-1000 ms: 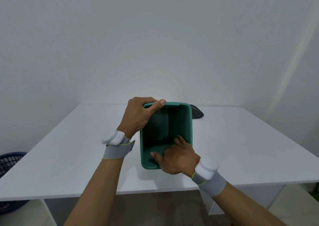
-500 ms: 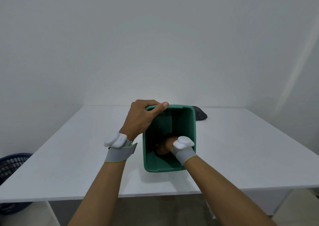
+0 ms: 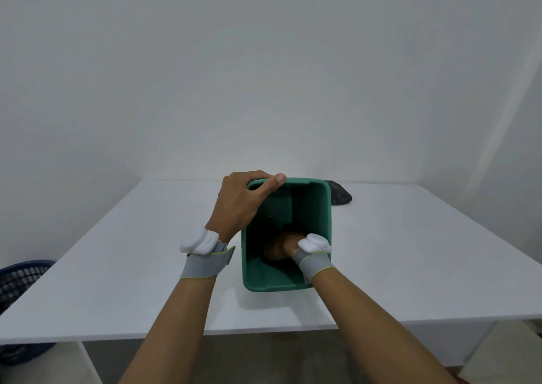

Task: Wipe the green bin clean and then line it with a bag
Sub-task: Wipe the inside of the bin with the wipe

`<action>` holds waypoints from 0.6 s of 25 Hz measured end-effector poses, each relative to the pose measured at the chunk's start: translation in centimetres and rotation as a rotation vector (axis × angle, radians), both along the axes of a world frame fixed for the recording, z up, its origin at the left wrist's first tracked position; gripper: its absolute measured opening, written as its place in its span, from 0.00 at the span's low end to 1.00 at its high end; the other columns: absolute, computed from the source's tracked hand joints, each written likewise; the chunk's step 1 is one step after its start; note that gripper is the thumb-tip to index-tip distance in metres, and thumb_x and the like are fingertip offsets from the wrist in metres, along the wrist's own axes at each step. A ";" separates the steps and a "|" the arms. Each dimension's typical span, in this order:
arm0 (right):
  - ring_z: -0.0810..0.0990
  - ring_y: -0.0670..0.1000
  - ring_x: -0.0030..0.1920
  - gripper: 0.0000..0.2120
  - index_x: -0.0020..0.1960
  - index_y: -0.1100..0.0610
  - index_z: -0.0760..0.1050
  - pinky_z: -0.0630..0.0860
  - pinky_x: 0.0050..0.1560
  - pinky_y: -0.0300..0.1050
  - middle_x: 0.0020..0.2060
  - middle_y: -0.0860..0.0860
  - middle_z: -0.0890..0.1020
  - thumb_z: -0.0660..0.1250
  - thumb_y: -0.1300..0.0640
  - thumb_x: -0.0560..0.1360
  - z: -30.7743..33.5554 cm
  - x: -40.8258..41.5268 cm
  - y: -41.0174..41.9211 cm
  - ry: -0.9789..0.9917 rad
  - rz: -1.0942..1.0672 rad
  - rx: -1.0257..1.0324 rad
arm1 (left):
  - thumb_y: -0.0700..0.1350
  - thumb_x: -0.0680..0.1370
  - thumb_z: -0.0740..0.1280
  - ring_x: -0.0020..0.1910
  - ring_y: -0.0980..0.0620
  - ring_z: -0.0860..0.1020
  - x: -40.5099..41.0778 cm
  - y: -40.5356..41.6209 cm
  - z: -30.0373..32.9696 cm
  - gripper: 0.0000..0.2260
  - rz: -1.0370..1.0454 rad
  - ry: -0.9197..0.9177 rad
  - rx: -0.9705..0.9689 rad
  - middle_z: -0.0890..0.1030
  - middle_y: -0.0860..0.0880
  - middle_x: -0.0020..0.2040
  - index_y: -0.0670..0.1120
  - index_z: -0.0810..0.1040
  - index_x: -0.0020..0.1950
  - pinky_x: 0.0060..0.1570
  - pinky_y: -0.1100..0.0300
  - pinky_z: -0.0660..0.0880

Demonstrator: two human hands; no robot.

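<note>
Left hand grips the bin rim, bin upright mid-desk. Right hand deep inside, grasp hidden: wiping step, likely. Next: sweep walls, then fetch a bag.

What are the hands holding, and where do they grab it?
The left hand grips the green bin by its far left rim corner. The right hand is deep inside the bin; whether it holds anything cannot be told.
</note>
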State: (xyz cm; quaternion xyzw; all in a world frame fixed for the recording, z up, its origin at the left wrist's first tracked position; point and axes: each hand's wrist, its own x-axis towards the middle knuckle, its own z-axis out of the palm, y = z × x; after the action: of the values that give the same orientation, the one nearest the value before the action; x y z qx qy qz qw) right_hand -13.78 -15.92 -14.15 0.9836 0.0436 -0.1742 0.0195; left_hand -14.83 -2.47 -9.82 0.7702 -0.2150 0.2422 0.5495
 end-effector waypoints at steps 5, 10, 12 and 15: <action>0.63 0.60 0.79 0.31 0.81 0.57 0.62 0.57 0.78 0.52 0.79 0.58 0.66 0.49 0.39 0.85 -0.8 -0.2 0.0 -0.062 0.128 -0.049 | 0.62 0.79 0.73 0.41 0.58 0.84 0.1 0.2 0.3 0.14 0.000 -0.010 0.001 0.87 0.57 0.40 0.53 0.89 0.45 0.41 0.69 0.77; 0.59 0.61 0.79 0.41 0.79 0.54 0.66 0.55 0.78 0.57 0.78 0.57 0.68 0.44 0.28 0.80 -1.9 -1.4 -1.1 -0.113 0.114 -0.085 | 0.63 0.79 0.73 0.41 0.57 0.84 0.3 0.0 0.2 0.15 -0.005 -0.008 0.000 0.87 0.55 0.40 0.53 0.89 0.44 0.41 0.65 0.78; 0.58 0.60 0.79 0.42 0.79 0.55 0.67 0.53 0.79 0.56 0.77 0.57 0.68 0.43 0.27 0.79 -2.1 -2.3 -1.3 -0.128 0.120 -0.084 | 0.63 0.79 0.73 0.40 0.57 0.84 0.3 0.1 0.3 0.15 0.000 -0.008 0.002 0.87 0.55 0.40 0.53 0.89 0.44 0.41 0.64 0.78; 0.61 0.60 0.77 0.39 0.76 0.56 0.71 0.53 0.79 0.55 0.74 0.57 0.73 0.43 0.30 0.82 -1.9 -3.9 -1.7 -0.182 0.140 -0.099 | 0.63 0.79 0.73 0.41 0.57 0.84 0.2 0.1 0.2 0.15 -0.004 -0.002 -0.010 0.87 0.55 0.40 0.53 0.89 0.44 0.43 0.63 0.79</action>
State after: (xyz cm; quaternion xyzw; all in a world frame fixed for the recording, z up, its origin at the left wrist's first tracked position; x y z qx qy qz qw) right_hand -17.68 -17.66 -16.01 0.9877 0.1017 -0.0841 0.0839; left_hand -14.64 -2.36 -9.60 0.7666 -0.2159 0.2429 0.5538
